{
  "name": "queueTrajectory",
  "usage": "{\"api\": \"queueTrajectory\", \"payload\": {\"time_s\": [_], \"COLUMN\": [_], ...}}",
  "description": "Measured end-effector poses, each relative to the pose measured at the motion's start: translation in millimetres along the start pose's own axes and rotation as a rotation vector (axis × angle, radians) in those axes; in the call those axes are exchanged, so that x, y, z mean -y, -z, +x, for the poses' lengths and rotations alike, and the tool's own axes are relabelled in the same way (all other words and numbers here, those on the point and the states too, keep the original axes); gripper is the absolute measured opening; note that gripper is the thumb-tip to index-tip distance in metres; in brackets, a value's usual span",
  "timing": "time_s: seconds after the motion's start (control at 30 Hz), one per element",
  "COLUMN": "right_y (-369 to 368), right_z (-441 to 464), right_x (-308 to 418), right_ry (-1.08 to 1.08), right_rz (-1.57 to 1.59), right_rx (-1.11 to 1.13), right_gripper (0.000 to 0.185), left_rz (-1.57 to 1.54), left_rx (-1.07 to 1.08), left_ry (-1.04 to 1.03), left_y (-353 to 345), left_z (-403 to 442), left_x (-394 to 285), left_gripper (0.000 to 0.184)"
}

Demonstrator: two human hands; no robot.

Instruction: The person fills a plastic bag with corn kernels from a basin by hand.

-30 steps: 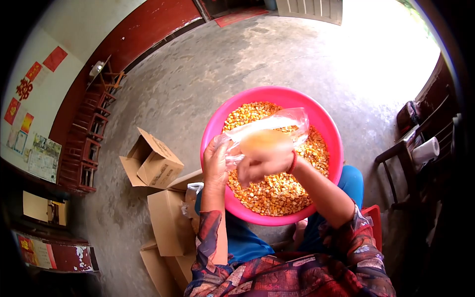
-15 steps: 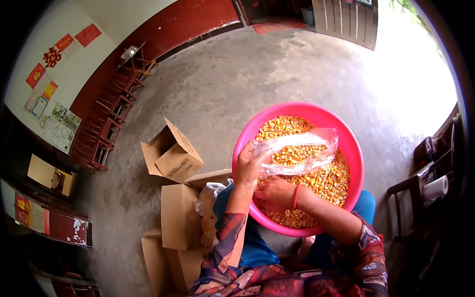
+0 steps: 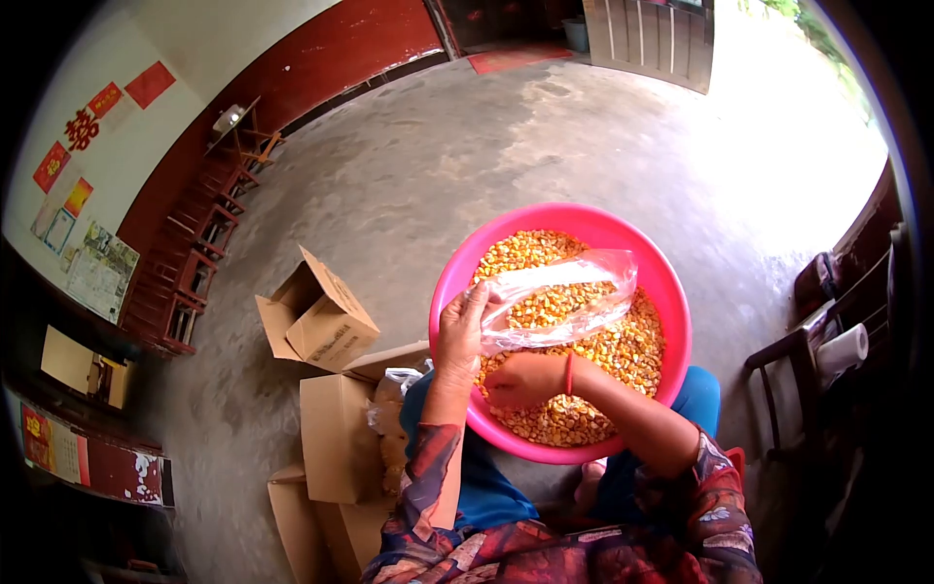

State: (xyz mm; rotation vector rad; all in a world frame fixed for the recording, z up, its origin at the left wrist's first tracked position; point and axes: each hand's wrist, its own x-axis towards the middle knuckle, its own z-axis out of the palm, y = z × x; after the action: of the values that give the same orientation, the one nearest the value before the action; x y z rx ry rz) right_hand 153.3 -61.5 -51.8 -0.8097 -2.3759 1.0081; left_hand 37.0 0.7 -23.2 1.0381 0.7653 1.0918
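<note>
A clear plastic bag [image 3: 621,271] stretches across a pink basin [image 3: 678,341] full of yellow corn kernels [image 3: 637,360]. My left hand [image 3: 461,326] grips the bag's left end at the basin's rim, thumb on top. Just below the bag, my right hand [image 3: 523,378] is curled low over the kernels at the near left of the basin. Its fingertips are hidden, so what they hold cannot be made out. A red bracelet [image 3: 569,374] circles the right wrist. The basin sits between my knees.
On the left stand an open cardboard box [image 3: 336,331] and other cartons [image 3: 336,438], with a plastic bag [image 3: 397,384] beside them. A wooden chair [image 3: 793,355] carrying a white paper roll [image 3: 843,350] is at right. Wooden stools [image 3: 185,302] line the left wall.
The whole view has shifted, so the basin appears farther left. My right hand has turned at the wrist and curled more. My left hand keeps its grip on the bag.
</note>
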Motion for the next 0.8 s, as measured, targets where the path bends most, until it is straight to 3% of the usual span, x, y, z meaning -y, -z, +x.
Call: {"api": "queueTrajectory", "payload": {"time_s": [0.07, 0.13, 0.2, 0.27, 0.33, 0.43, 0.53, 0.57, 0.73, 0.8], "right_y": [8.5, 32.1, 38.2, 43.9, 50.9, 48.1, 51.4, 58.2, 68.8, 69.4], "right_z": [0.6, -8.0, -13.3, -16.4, -19.3, -20.2, -21.8, -25.4, -25.3, -25.3], "right_x": [-3.5, 14.7, 12.8, 16.9, 24.7, 17.9, 18.5, 19.4, 5.2, -1.6], "right_ry": [0.040, -0.336, -0.323, -0.361, -0.338, -0.214, -0.179, -0.160, -0.055, -0.082], "right_rz": [0.357, 0.779, 1.140, 1.282, 1.335, 1.154, 1.094, 1.261, 1.360, 1.334], "right_rx": [-0.087, -0.002, -0.077, -0.190, -0.176, -0.058, -0.130, -0.132, -0.902, -1.024], "right_gripper": [0.027, 0.026, 0.024, 0.025, 0.027, 0.027, 0.026, 0.025, 0.022, 0.021], "left_rz": [-0.035, -0.056, -0.079, -0.138, -0.117, -0.110, 0.011, 0.012, 0.048, 0.064], "left_rx": [-0.023, -0.046, -0.068, -0.047, 0.002, -0.074, 0.001, 0.001, 0.007, 0.053], "left_ry": [-0.003, 0.015, 0.035, 0.064, 0.104, 0.040, 0.022, 0.025, 0.038, 0.052], "left_y": [2.1, 4.3, 5.1, 6.6, 8.7, -3.2, 5.9, 6.3, -11.5, -6.1], "left_z": [2.5, 5.1, 6.9, 8.1, 6.9, 1.3, 1.6, 1.0, -4.8, -4.9], "left_x": [1.4, 3.2, 4.9, 5.1, 1.9, -5.6, -1.7, -0.7, -11.0, -9.9], "left_gripper": [0.020, 0.020, 0.019, 0.019, 0.019, 0.019, 0.022, 0.022, 0.018, 0.019]}}
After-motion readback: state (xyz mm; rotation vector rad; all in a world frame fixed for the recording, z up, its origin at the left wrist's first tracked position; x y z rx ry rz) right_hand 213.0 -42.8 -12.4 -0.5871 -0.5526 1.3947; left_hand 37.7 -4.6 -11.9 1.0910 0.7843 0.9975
